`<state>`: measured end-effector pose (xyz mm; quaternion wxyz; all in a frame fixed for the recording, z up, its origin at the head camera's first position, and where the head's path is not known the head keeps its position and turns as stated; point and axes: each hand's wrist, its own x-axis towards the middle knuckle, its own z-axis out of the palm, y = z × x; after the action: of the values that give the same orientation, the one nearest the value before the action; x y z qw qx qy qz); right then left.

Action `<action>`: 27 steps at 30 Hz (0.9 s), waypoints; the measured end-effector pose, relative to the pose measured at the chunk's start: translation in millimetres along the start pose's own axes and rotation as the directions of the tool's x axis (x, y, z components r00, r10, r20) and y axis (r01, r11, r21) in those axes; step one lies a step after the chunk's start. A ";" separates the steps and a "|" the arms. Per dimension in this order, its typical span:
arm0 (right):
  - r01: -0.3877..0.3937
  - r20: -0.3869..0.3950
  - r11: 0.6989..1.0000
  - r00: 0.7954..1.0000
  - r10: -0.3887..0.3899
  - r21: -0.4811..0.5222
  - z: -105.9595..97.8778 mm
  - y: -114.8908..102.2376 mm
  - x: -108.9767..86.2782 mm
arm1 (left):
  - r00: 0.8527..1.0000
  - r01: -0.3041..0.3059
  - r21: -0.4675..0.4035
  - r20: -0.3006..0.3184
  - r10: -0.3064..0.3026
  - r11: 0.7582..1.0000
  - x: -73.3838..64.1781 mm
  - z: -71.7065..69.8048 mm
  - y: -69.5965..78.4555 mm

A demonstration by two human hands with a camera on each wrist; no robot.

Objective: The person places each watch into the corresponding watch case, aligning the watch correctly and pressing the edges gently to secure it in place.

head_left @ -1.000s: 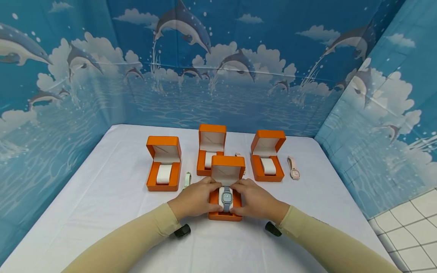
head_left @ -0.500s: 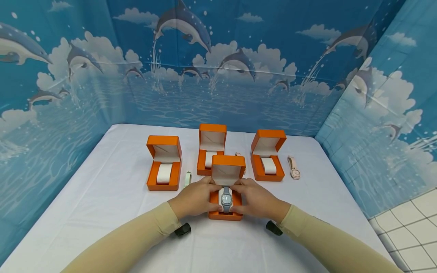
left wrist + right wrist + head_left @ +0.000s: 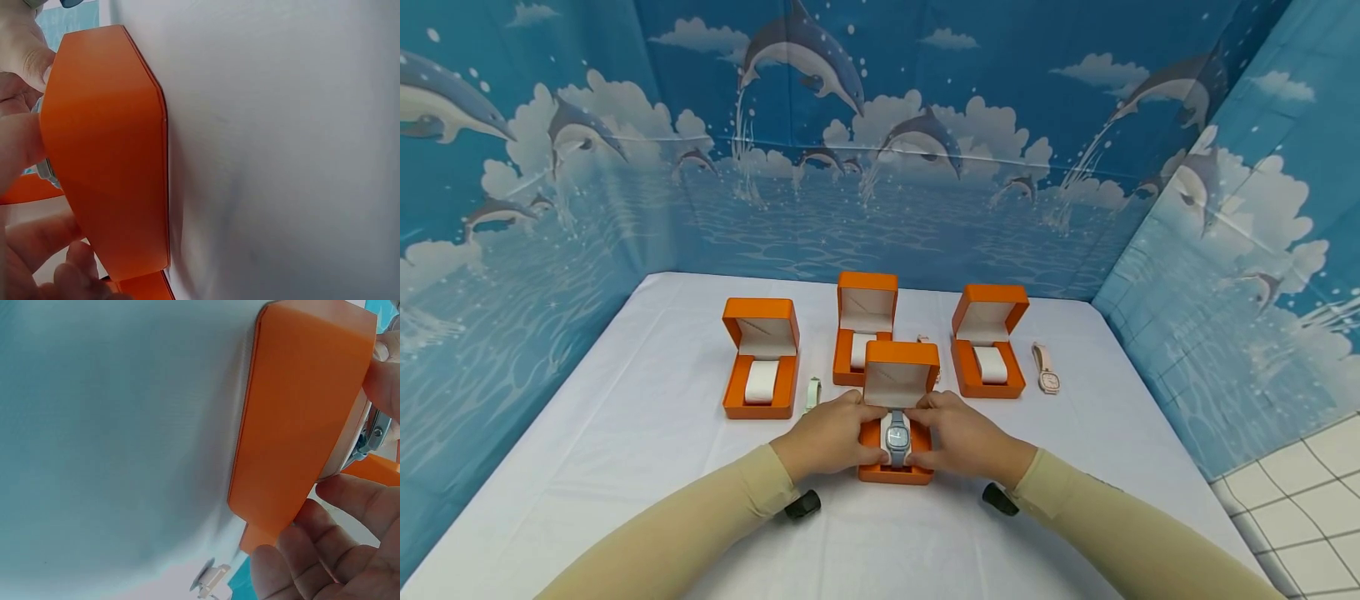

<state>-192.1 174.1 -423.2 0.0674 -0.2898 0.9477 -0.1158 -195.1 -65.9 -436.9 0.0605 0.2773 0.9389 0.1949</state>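
A grey-blue wristwatch (image 3: 897,436), fitted round a white cushion, sits in the nearest orange watch box (image 3: 895,476), whose lid stands raised behind it. From the left, my left hand (image 3: 829,435) holds the cushioned watch, thumb near its front end and forefinger near its back end. My right hand (image 3: 964,437) mirrors this grip from the right. In the left wrist view the outer wall of the orange box (image 3: 109,150) hides most of the watch. The right wrist view shows the side of the metal watch case (image 3: 377,430) between thumb and fingers, above the box wall.
Three more raised-lid orange boxes with white cushions stand behind: a left box (image 3: 760,310), a middle box (image 3: 867,282) and a right box (image 3: 991,294). A pale green watch (image 3: 813,392) and a pink watch (image 3: 1048,381) lie on the white tablecloth (image 3: 647,433).
The watch face has shifted very slightly toward the near left in the box. Both hands keep the same place and hold.
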 end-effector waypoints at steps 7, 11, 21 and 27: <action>-0.023 0.006 1.000 1.000 0.023 0.004 -0.1 -2.3 0.8 | 1.000 0.029 -0.039 -0.004 -0.030 0.999 1.6 1.7 -0.6; -0.038 0.013 0.999 0.999 0.037 0.013 -0.1 -2.9 1.1 | 0.999 0.049 -0.068 0.001 -0.050 0.996 1.9 2.0 -0.4; -0.031 0.004 0.999 1.000 0.031 0.020 2.1 -1.2 0.1 | 0.998 0.059 -0.081 0.007 -0.059 0.995 1.5 0.7 2.5; -0.047 0.013 0.999 0.999 0.047 0.024 0.2 -3.5 -0.9 | 0.998 0.060 -0.075 0.004 -0.060 0.995 2.3 1.8 2.7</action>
<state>-189.5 171.7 -422.5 0.0794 -0.2674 0.9523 -0.1239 -195.3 -62.0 -437.5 0.0774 0.2468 0.9387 0.2277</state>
